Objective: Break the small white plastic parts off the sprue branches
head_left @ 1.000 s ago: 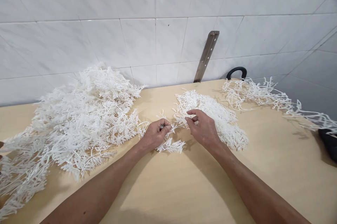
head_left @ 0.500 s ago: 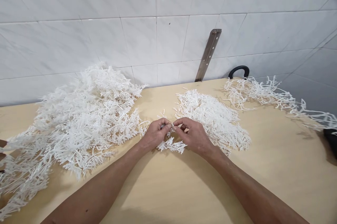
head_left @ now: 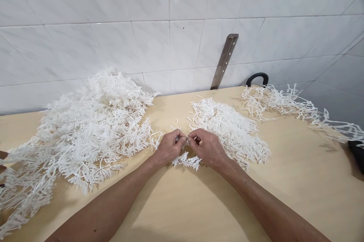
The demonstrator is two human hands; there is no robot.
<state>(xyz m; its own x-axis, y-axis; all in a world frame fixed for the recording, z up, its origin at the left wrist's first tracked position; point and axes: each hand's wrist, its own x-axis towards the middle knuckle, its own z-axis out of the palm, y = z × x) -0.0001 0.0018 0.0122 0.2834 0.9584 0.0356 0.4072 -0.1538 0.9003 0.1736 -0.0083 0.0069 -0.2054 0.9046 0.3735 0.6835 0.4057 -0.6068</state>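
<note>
My left hand (head_left: 171, 145) and my right hand (head_left: 207, 146) meet over the middle of the table, fingertips nearly touching. Each has thumb and forefinger pinched on a white branched plastic sprig (head_left: 187, 161), whose thin prongs hang below the fingers. The spot where they grip it is mostly hidden by the fingertips. To the left rises a large heap of white branched sprigs (head_left: 99, 120). Close beside my right hand lies a lower pile of small loose white pieces (head_left: 230, 132).
Bare white stems (head_left: 284, 101) stretch along the right back edge, near a black curved handle (head_left: 257, 79). A metal strip with holes (head_left: 224, 62) leans against the tiled wall (head_left: 153, 44). A dark object (head_left: 356, 156) sits at the right edge of the wooden table (head_left: 176, 208).
Both hands stay at the same spot, with the fingers shifting slightly and the hanging prongs a little lower. The whole view has tilted up slightly.
</note>
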